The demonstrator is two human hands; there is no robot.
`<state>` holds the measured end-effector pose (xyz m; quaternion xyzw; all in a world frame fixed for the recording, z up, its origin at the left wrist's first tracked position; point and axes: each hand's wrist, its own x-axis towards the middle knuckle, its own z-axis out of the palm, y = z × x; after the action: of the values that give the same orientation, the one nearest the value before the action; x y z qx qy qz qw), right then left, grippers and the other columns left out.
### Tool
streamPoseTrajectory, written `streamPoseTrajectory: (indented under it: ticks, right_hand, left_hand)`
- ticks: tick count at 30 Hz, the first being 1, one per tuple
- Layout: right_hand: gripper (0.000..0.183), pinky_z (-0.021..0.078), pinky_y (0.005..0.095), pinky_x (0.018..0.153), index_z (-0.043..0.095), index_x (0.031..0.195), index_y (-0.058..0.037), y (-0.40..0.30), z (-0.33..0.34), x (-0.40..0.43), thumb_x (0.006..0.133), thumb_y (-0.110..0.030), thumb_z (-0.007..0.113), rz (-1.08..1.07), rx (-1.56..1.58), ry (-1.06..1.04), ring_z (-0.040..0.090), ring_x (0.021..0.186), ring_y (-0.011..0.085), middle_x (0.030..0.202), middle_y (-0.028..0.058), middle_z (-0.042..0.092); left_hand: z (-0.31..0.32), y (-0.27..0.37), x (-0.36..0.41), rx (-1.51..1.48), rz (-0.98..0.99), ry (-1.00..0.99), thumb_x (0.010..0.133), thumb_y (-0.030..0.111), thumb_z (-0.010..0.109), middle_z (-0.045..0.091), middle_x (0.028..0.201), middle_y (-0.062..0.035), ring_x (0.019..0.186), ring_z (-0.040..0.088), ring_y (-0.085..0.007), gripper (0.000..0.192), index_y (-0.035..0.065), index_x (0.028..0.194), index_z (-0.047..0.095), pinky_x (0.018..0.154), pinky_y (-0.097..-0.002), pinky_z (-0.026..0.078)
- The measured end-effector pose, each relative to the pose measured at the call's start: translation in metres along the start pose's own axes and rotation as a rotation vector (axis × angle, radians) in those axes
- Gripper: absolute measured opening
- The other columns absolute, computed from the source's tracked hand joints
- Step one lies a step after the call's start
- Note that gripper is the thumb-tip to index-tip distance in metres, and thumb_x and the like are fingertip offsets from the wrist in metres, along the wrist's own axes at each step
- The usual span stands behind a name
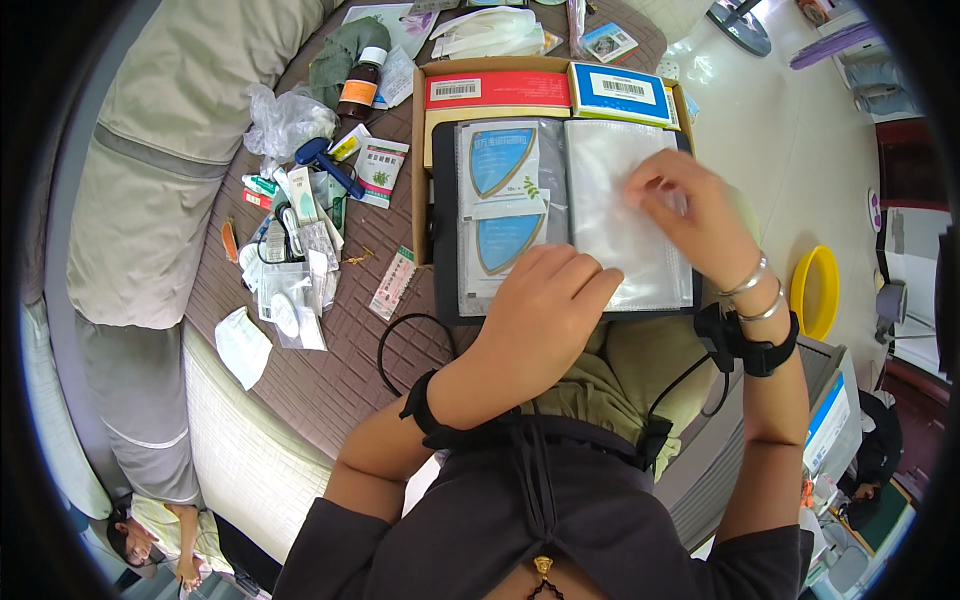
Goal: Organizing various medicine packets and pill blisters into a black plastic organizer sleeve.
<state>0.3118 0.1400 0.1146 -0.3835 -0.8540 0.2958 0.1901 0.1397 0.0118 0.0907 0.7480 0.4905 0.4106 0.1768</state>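
Note:
An album with clear plastic sleeves (pixel 630 225) and a black cover lies spread over a cardboard box (pixel 420 180) in front of me. Its left page holds two blue-and-white sachets (pixel 501 161), one above the other. My left hand (pixel 551 300) rests at the album's lower middle, fingers curled; whether it pinches a sleeve is hidden. Above the right page is my right hand (pixel 686 206), blurred, its thumb and forefinger close together near the sleeve; a hold on the plastic cannot be made out. Behind the album, a red box (pixel 499 90) and a blue-and-white box (pixel 622 91) stand in the carton.
On the brown quilted seat at left lie a brown medicine bottle (pixel 360 86), a crumpled plastic bag (pixel 289 124), a blue razor (pixel 330 166), sachets and a white mask (pixel 244 346). A yellow basin (pixel 814 292) is on the floor at right. Other people sit at both lower corners.

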Motion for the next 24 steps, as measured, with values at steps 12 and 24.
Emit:
streamPoseTrajectory:
  ticks: [12,24]
  right_hand:
    - [0.041,0.0434,0.0396,0.096,0.051,0.123,0.0015,-0.060,0.021,-0.023,0.085,-0.010,0.062,-0.048,0.080,-0.042,0.053,0.111,0.0370,0.118,0.0215,0.056]
    - [0.054,0.0347,0.0409,0.105,0.052,0.130,-0.0089,-0.073,0.071,-0.013,0.079,-0.012,0.071,-0.083,0.023,-0.053,0.040,0.127,0.0384,0.144,0.0190,0.037]
  left_hand:
    - [-0.047,0.013,-0.042,-0.511,-0.737,0.226,0.081,-0.008,0.056,0.067,0.084,-0.0085,0.074,0.062,-0.0098,0.070,0.0007,0.142,0.024,0.072,-0.0215,0.048]
    - [-0.193,-0.058,-0.070,0.073,-0.729,0.403,0.090,0.007,0.060,0.067,0.087,-0.0069,0.081,0.061,-0.0110,0.024,-0.0021,0.112,0.061,0.076,-0.0242,0.048]
